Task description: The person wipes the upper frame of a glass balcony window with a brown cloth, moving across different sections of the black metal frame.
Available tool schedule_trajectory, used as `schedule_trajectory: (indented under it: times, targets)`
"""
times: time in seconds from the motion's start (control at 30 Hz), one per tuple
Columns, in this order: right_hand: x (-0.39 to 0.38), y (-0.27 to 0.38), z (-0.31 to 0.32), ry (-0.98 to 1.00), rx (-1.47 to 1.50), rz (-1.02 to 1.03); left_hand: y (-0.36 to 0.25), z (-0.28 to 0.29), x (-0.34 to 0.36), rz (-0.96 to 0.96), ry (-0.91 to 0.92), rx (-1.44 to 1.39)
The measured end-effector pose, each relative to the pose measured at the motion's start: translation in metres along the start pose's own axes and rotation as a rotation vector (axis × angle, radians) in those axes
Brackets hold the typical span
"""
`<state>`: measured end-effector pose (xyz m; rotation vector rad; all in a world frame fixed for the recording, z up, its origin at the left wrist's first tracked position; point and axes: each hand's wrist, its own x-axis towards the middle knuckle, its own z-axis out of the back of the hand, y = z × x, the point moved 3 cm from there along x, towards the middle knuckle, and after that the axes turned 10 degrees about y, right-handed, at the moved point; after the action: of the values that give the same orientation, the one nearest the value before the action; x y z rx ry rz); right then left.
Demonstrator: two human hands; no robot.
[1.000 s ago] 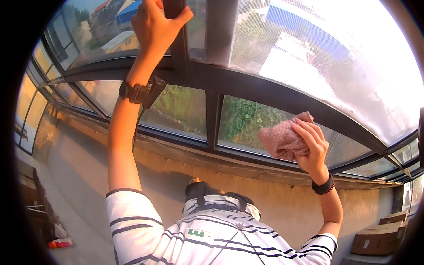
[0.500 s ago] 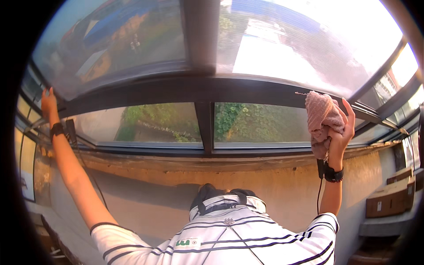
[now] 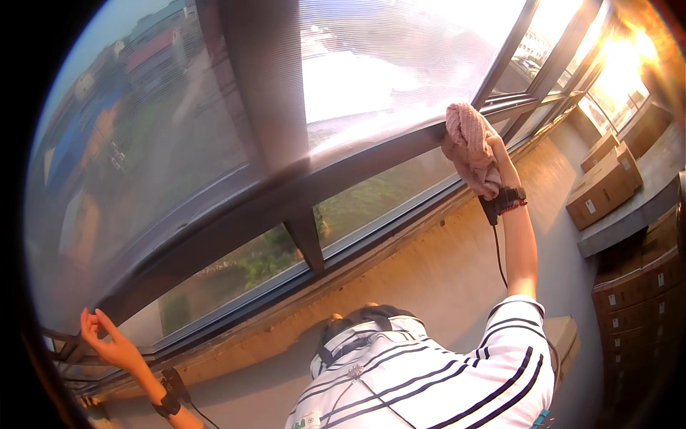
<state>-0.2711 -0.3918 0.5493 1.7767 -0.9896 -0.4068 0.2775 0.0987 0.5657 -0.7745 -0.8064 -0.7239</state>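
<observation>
Along the far right, a cardboard box rests on a grey ledge, with stacked cartons below it in shadow, and strong sun glare fills the upper corner. Across the upper part stretch two large panes, a left pane showing blurred buildings and a right pane crossed by fine lines; a thick dark upright stands between them. A dark rail runs aslant beneath, above smaller low panes and a worn yellowish wall. The person's striped shirt covers much of the lower middle, and a black cable trails down beside the right forearm. The hands are well apart. At the upper right, the right hand is closed on a bunched pink cloth, which lies on its left side, overlaps the rail in view and hides most of its fingers. Far from the cloth, at the lower left, the left hand is bare, fingers loosely spread near the frame; whether the fingertips touch it cannot be told.
</observation>
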Motion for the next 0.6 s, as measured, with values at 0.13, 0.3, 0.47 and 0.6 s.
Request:
schedule_trajectory:
  times: [0.13,0.3,0.47,0.6]
  targets:
    - [0.0,-0.017,-0.021,-0.043,-0.409,-0.114,-0.085,-0.026,-0.014,-0.864,0.123,-0.054]
    - [-0.012,-0.055,-0.128,0.186,-0.667,-0.228,-0.156,-0.063,-0.031,-1.057,0.309,-0.337]
    - [-0.006,-0.089,-0.183,0.449,-0.779,-0.132,-0.208,-0.083,-0.041,-1.15,0.338,-0.482]
    - [-0.005,-0.09,-0.199,0.417,-0.598,-0.126,-0.223,-0.081,-0.048,-1.208,0.378,-0.536]
